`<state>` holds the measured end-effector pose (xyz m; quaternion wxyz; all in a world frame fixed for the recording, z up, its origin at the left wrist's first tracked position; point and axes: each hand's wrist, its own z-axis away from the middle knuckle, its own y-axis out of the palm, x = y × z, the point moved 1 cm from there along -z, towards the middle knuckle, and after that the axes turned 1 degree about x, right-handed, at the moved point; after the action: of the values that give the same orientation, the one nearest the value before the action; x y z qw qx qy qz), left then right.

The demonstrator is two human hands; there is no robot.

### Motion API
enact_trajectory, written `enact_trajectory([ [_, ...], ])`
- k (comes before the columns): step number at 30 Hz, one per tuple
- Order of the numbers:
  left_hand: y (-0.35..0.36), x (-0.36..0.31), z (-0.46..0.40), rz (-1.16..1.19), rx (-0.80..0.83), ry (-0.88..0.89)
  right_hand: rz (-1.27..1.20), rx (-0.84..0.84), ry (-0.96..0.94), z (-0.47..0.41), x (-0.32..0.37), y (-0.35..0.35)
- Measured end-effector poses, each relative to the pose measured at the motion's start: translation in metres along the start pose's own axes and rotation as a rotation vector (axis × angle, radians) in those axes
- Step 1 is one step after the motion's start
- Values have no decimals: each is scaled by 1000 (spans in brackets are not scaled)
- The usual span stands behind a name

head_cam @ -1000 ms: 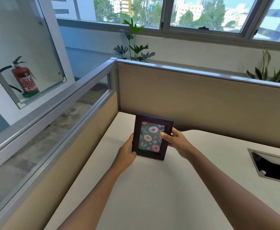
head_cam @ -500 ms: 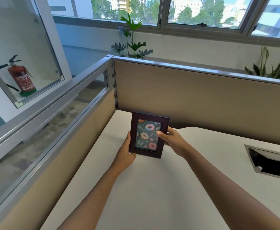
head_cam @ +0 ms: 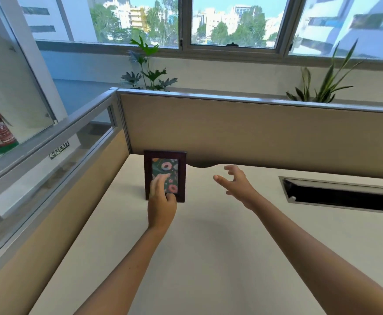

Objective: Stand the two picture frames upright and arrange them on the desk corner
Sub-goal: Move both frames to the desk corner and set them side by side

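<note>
A dark wooden picture frame (head_cam: 164,162) with a doughnut print stands upright on the white desk (head_cam: 186,258), close to the back-left corner where the two beige partitions meet. My left hand (head_cam: 162,201) rests against the frame's lower front, fingers on the glass and thumb at its bottom edge. My right hand (head_cam: 237,184) hovers open to the right of the frame, fingers spread, holding nothing. Only one frame is in view.
Beige partition walls (head_cam: 254,137) close the desk at the back and left. A rectangular cable opening (head_cam: 345,196) is cut into the desk at the right. Potted plants (head_cam: 147,71) stand behind the partition under the window.
The frame, held in both hands before, now stands on the desk nearer the corner. My right hand has let go and moved off to the right; my left hand has shifted onto the frame's front.
</note>
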<state>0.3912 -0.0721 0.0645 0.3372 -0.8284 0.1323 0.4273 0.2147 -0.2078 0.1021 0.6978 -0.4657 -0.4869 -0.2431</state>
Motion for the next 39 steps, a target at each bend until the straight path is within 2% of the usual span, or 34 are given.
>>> enact_trajectory([
  [5, 36, -68, 42, 40, 29, 137, 99, -74, -85, 58, -6, -84],
  [15, 163, -215, 158, 190, 175, 196, 419, -150, -163, 172, -61, -289],
  [20, 233, -280, 205, 263, 332, 222, 557, -215, -139, 214, -110, -389],
  [23, 271, -303, 228, 275, 519, 175, 563, -218, -64, 234, -141, -435],
  [27, 324, -327, 254, 161, 931, 12, 370, -159, 123, 259, -188, -481],
  [30, 347, -331, 263, 74, 1106, -56, 170, -165, 222, 273, -219, -495],
  [34, 366, -331, 274, 144, 1230, -158, -69, -34, 337, 289, -268, -497],
  [39, 373, -328, 284, 265, 1237, -167, -251, 76, 380, 291, -296, -477],
])
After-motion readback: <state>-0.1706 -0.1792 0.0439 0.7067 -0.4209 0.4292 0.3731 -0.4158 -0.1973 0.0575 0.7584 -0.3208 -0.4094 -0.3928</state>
